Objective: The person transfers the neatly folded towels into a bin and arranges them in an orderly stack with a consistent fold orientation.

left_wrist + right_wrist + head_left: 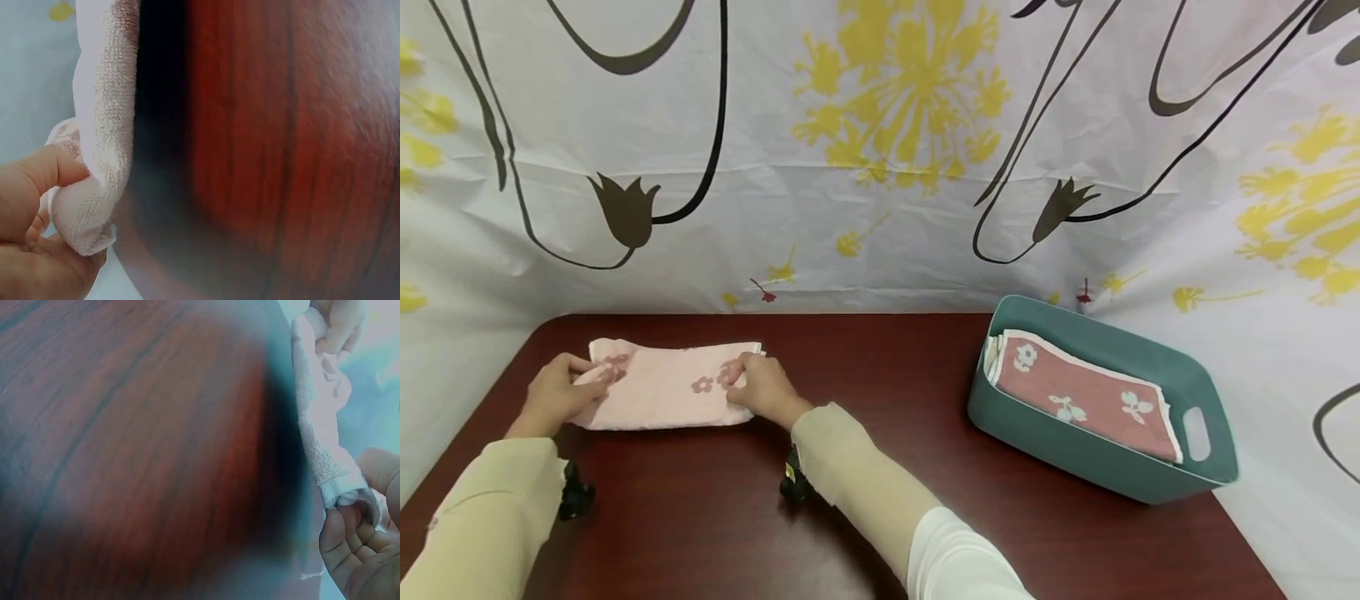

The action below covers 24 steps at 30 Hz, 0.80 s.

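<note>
A folded pale pink towel (662,387) with darker pink flowers stretches between both hands at the left of the table. My left hand (559,392) pinches its left end, thumb on top and fingers underneath. At the opposite end my right hand (767,387) grips the towel the same way. In the left wrist view the towel's thick folded edge (106,112) hangs over the left hand's fingers (69,262). The right wrist view shows a white hemmed end (344,487) between the right thumb and curled fingers (350,544), with a dark shadow beside the towel.
A green plastic bin (1090,458) stands at the right of the dark red-brown table (865,467), holding a folded rose towel (1075,392) with pale flowers. Behind the table hangs a white cloth (865,233) with yellow and dark flower prints.
</note>
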Motion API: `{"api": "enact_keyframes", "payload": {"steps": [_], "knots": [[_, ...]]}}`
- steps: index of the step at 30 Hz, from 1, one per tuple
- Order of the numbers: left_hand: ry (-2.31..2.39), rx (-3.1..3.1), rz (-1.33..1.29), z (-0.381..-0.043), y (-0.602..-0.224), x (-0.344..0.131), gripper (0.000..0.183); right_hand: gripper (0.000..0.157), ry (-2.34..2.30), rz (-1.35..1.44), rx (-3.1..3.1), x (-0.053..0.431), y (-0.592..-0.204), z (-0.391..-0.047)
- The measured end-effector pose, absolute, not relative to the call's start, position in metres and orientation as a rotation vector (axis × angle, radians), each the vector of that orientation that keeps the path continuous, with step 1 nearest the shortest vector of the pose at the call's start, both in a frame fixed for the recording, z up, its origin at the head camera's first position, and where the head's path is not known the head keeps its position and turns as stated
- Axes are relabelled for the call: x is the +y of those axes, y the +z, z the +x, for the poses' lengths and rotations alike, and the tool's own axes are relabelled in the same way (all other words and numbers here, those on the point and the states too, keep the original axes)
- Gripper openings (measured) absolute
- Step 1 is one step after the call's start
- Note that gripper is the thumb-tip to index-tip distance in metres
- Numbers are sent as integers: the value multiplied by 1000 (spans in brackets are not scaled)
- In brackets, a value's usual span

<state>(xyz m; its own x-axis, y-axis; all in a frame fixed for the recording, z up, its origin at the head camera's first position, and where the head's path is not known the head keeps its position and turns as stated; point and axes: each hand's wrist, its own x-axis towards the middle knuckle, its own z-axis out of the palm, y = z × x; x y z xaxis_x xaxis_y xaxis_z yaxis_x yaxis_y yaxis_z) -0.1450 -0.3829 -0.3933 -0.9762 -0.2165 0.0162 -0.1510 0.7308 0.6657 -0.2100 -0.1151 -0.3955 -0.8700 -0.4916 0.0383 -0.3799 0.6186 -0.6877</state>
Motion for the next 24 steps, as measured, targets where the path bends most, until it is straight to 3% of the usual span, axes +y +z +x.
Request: {"api": "enact_keyframes", "payload": {"steps": [24], "knots": [[-1190,-2628,336,-139,-355,-327,41,11,-1204,-770,2725,-60,-354,-213]]}}
